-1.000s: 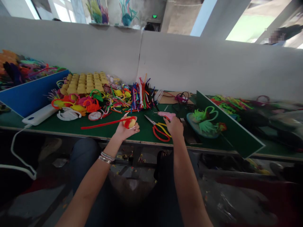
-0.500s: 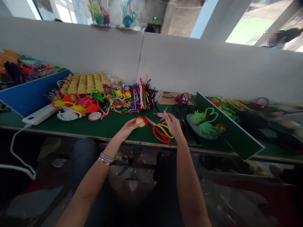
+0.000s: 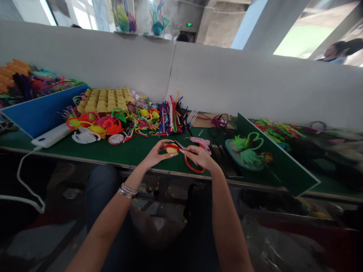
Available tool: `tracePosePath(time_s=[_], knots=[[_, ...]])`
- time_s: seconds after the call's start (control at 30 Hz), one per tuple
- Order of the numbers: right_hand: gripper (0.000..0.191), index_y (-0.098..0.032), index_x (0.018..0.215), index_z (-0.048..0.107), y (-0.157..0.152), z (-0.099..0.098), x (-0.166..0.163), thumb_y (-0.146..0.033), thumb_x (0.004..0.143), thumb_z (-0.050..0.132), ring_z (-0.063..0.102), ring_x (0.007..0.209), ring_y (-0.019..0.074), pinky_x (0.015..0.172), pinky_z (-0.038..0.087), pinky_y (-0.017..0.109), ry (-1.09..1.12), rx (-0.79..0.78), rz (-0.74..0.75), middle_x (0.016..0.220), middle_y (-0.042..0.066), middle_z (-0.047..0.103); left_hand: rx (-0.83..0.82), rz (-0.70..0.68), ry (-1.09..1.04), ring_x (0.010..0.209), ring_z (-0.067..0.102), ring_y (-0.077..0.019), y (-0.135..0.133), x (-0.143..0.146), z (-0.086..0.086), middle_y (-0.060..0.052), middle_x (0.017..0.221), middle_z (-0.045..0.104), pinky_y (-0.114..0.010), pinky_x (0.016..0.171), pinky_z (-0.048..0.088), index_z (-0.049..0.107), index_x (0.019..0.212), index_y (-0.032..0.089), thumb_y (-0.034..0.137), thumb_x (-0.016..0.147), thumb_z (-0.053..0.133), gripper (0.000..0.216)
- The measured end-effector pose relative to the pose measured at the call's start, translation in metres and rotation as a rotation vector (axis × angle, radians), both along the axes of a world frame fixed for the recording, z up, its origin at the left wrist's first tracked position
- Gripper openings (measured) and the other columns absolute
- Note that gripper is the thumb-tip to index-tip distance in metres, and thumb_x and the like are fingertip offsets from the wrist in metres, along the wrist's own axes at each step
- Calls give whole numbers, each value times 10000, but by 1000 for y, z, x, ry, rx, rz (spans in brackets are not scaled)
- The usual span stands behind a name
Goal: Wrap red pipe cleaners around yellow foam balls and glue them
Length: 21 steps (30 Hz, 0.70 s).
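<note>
In my left hand (image 3: 157,154) is a small yellow rounded piece (image 3: 171,150), gripped between thumb and fingers, with a fuzzy red pipe cleaner (image 3: 172,146) curving over it. The fingertips of my right hand (image 3: 198,155) are pinched at the red pipe cleaner's right end, close beside the yellow piece. Scissors (image 3: 195,169) with red and yellow handles lie on the table, partly covered by my right hand, their blades pointing up and left. Just behind that hand rests a pink glue gun (image 3: 200,141).
Bundled pipe cleaners (image 3: 171,115) stand at the back. Left are a yellow egg-crate tray (image 3: 106,99), colourful fuzzy pieces (image 3: 113,127) and a white power strip (image 3: 52,136). A blue tray (image 3: 241,160) holds green fuzzy pieces, beside a slanted green board (image 3: 278,158).
My right hand has moved left from the glue gun to the red pipe cleaner at the yellow piece. The glue gun now lies uncovered. My left hand keeps its hold.
</note>
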State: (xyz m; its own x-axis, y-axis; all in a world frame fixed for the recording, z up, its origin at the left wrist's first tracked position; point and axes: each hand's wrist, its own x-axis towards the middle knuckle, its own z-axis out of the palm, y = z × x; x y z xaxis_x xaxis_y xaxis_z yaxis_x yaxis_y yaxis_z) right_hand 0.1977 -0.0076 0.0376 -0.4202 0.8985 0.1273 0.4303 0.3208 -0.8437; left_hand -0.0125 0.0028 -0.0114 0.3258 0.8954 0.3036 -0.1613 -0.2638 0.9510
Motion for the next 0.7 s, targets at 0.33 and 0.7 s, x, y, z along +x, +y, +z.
tracePosePath(time_s=[0.33, 0.7], knots=[[394, -162, 675, 532, 3, -4, 5, -544, 770, 553, 409, 581, 97, 535, 338, 234, 4, 79, 45, 630, -13, 465, 297, 82, 408, 1074, 528, -220, -7, 1, 4, -74, 1144, 624, -382, 970, 358, 608, 1111, 207, 381, 608, 768, 556], [352, -160, 685, 546, 4, -6, 4, -497, 786, 556, 428, 596, 103, 545, 336, 236, -37, 101, 78, 645, -9, 487, 316, 74, 454, 1087, 509, -220, -6, -4, 3, -72, 1123, 628, -369, 960, 365, 631, 1116, 250, 366, 606, 773, 542]])
